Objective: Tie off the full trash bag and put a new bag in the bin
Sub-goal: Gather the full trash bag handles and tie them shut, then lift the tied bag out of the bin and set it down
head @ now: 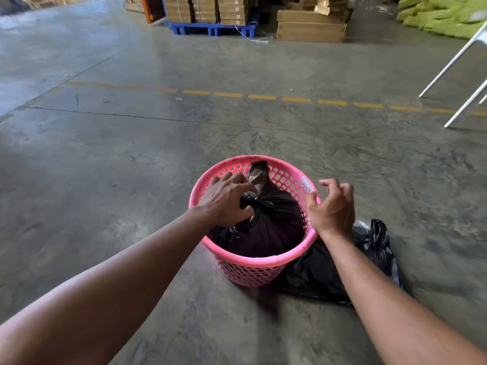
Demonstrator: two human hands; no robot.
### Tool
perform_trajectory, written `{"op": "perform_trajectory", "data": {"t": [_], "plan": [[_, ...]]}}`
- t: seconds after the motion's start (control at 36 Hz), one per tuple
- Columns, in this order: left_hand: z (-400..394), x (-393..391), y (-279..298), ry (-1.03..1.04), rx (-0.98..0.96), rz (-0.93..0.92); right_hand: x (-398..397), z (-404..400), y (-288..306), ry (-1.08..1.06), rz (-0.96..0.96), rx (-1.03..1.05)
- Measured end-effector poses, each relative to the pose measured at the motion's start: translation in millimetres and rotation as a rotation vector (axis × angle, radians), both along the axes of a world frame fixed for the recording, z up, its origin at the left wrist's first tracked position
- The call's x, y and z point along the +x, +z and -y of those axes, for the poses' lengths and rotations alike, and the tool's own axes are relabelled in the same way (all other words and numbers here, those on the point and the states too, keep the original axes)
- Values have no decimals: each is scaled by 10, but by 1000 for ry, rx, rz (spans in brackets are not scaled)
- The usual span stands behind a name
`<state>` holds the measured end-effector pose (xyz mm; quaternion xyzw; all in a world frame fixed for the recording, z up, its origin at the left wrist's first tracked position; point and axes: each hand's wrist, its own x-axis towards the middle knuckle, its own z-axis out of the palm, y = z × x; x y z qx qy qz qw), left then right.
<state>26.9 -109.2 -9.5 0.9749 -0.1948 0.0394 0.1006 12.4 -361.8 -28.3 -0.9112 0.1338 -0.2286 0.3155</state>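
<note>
A pink perforated bin [253, 262] stands on the concrete floor. Inside it sits a full black trash bag [271, 225], its top gathered into a knot with a tail sticking up toward the far rim. My left hand [226, 200] grips the bag at the knot. My right hand [333, 206] hovers over the bin's right rim, fingers curled and apart, holding nothing. A second black bag [324, 275] lies crumpled on the floor against the bin's right side, partly hidden by my right forearm.
White chair legs [458, 75] stand at the right. A yellow dashed line [262, 97] crosses the floor beyond the bin. Far back are stacked cardboard boxes [311, 27] on the floor, a blue pallet [213, 29] carrying more boxes, and green sacks [445, 17].
</note>
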Motion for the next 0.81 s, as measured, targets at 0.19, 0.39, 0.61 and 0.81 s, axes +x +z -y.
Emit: {"op": "perform_trajectory", "data": {"t": [0.19,0.39,0.61,0.81], "plan": [[203,99,17,13,159,-137,-186,-41,-260,-87,-304,200],[214,161,220,25,-28,-138,-177,-81,-220,-138,-263,227],[21,174,937,71,-236,75,-207,-80,-162,-98,-297,235],[-326,55,2013,201,-430,311,-243,-92,-72,-58,-345,299]]}}
